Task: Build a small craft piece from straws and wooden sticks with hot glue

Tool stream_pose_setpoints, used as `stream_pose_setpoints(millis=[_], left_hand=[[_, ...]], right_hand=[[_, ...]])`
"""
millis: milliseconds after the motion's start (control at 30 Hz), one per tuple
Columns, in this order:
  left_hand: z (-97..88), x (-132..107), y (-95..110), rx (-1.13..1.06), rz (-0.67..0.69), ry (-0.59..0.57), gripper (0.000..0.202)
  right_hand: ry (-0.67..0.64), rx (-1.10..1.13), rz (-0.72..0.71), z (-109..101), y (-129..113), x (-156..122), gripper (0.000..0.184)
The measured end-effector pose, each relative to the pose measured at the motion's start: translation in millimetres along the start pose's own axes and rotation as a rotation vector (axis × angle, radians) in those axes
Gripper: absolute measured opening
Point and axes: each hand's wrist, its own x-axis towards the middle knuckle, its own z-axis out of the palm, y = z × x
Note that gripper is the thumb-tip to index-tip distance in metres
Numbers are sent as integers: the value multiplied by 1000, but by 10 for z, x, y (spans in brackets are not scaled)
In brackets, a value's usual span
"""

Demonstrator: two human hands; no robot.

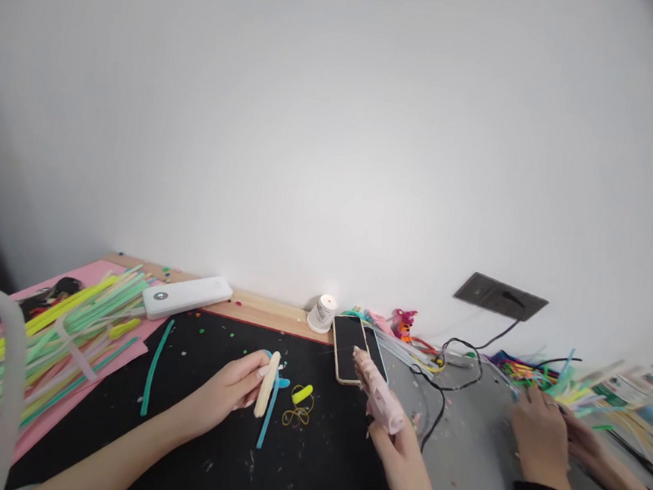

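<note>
My left hand (237, 382) is closed around a pale wooden craft stick (267, 385), held upright above the black mat. Blue strips (269, 415) hang just behind the stick; whether they are fixed to it I cannot tell. A pink glue gun (379, 394) is gripped in my right hand (392, 449), its tip pointing up and away, in front of the phones. Between my hands lie a yellow piece (302, 394) and a thin tan rubber band (296, 416) on the mat.
Pipe cleaners (84, 330) cover pink paper at left, near a white power bank (188, 298). A paper cup (322, 313) and a phone (348, 350) stand and lie by the wall. Black cable (478, 373) runs right, where another person's hands (541, 435) work.
</note>
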Motion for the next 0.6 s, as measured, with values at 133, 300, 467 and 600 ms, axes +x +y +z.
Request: stream_pose_setpoints(millis=[133,300,467,600], left_hand=[[-16,3,-14,26,14,41,36],[-16,-1,9,60,31,114,35],[-9,-13,36,91,48,150,35],[-6,-14,46,101,44,155,34]], right_hand=[[26,-207,-6,-181,140,-142,43],[202,-560,133,-437,441,-217,42],[226,-795,188,-625,716,-200,39],[163,-927,274,-655,777,-159,37]])
